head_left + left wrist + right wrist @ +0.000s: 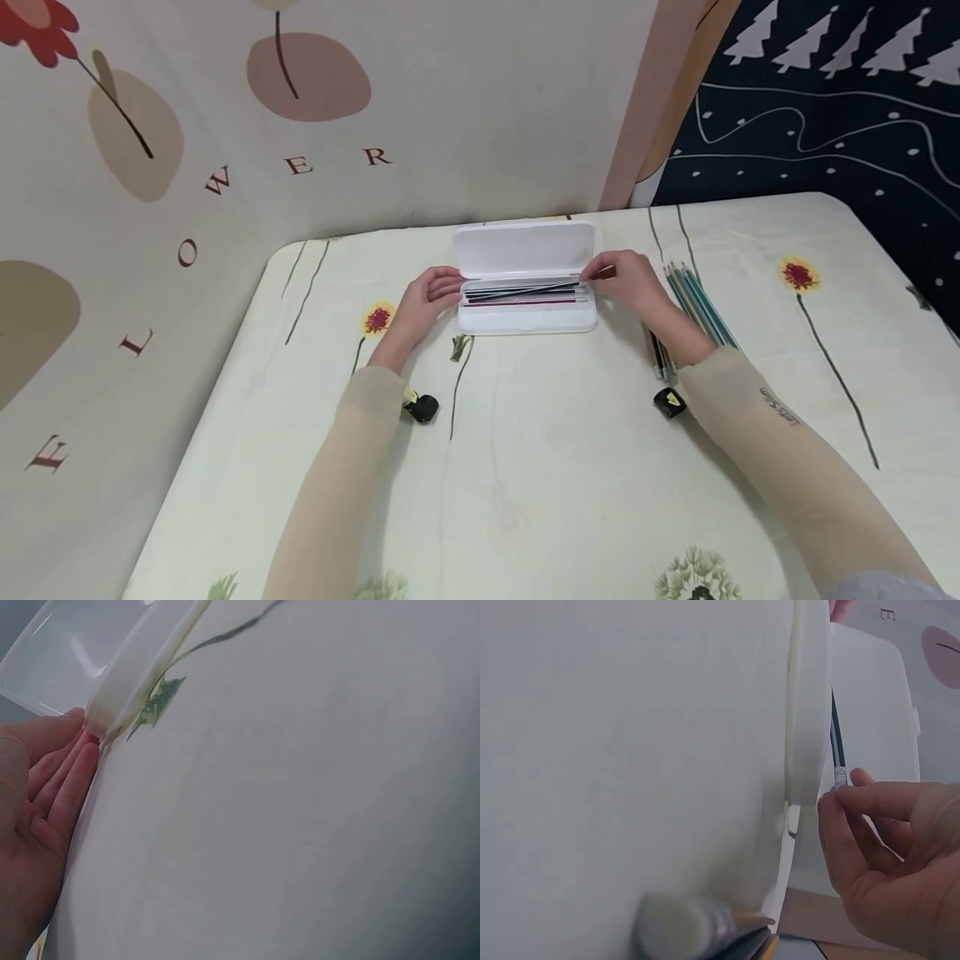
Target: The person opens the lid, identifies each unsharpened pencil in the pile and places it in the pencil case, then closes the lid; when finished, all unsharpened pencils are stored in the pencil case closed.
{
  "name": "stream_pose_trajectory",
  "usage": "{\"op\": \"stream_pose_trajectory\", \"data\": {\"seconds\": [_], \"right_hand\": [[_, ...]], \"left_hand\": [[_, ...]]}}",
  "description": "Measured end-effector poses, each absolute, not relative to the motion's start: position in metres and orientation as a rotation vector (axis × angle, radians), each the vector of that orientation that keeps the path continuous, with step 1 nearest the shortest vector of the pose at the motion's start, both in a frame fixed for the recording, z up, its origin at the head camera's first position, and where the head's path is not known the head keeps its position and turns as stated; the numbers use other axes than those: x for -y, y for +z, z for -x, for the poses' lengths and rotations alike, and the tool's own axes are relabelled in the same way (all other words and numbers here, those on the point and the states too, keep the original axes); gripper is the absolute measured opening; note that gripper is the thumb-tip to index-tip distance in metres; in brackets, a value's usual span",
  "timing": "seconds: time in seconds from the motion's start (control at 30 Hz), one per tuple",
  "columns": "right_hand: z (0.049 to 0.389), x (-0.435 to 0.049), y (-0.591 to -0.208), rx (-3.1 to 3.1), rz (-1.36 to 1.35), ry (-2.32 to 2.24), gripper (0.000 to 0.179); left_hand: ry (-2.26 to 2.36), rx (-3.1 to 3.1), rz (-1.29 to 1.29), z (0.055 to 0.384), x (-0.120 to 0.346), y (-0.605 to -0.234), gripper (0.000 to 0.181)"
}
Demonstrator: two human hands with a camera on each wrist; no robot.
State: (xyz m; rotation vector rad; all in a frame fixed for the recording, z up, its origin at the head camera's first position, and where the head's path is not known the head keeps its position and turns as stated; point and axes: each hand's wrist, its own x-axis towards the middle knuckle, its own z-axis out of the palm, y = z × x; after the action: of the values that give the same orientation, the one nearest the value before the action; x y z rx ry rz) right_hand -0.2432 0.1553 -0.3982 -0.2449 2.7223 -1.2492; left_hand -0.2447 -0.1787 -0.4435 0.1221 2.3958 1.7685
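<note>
A white plastic pencil case (pixel 525 322) lies on the table with its lid (pixel 525 250) raised at the back. Inside are several dark pencils and a red one (pixel 517 304). My left hand (pixel 426 304) holds the case's left end, thumb and fingertips meeting at its corner in the left wrist view. At the right end, my right hand (pixel 626 279) pinches the silver-banded end of a dark pencil (pixel 838 742) between thumb and forefinger. That pencil lies slantwise over the others in the head view.
Teal and plain pencils (pixel 701 304) lie right of the case, partly behind my right forearm, with darker pencils (pixel 660 358) beside them. A small black object sits at each cuff. A patterned wall hanging (pixel 465 108) borders the table's back edge.
</note>
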Motion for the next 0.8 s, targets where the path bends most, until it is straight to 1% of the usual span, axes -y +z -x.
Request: {"op": "stream_pose_trajectory", "data": {"seconds": [0.37, 0.53, 0.8], "right_hand": [[0.244, -0.151, -0.4, -2.808, 0.354, -1.205, 0.009], [0.243, -0.157, -0.397, -2.786, 0.314, -1.227, 0.013], [0.237, -0.183, -0.382, -2.822, 0.161, -1.231, 0.019]], "left_hand": [[1.788, -2.378, -0.131, 0.247, 0.179, -0.446, 0.042], [1.773, -2.398, -0.136, 0.246, 0.178, -0.445, 0.041], [1.771, -2.43, -0.147, 0.244, 0.179, -0.446, 0.039]]}}
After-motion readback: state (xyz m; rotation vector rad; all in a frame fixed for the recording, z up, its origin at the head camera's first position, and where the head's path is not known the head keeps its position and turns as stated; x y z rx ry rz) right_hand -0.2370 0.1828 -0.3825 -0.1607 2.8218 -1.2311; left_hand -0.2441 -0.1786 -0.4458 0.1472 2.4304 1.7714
